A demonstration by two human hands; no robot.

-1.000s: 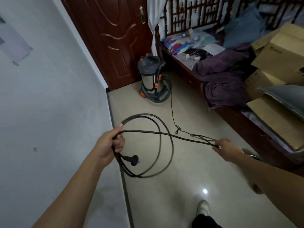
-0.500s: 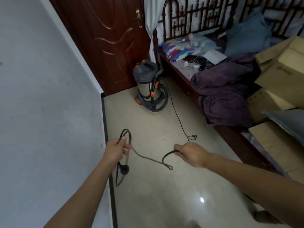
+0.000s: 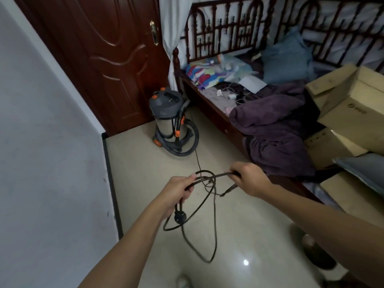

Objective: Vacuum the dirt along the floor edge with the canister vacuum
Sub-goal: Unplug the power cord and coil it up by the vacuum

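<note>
A grey and steel canister vacuum [image 3: 168,121] with orange clips stands on the tiled floor by the dark wooden door, its grey hose curled round its base. Its black power cord [image 3: 214,225] runs from the vacuum across the floor to my hands. My left hand [image 3: 176,191] grips several loops of the cord, and the black plug [image 3: 180,217] hangs just below it. My right hand [image 3: 248,179] grips the cord a short way to the right, at about the same height. Loose loops hang down between both hands.
A white wall with a dark skirting strip [image 3: 112,183] runs along the left. A wooden bed [image 3: 209,104] on the right holds a purple blanket [image 3: 276,129], cardboard boxes [image 3: 353,104] and clutter. The door [image 3: 104,55] is closed. A dark object [image 3: 318,256] lies on the floor at lower right.
My hands have come closer together and risen, gathering more cord into loops in my left hand. The camera view has moved nearer the vacuum.
</note>
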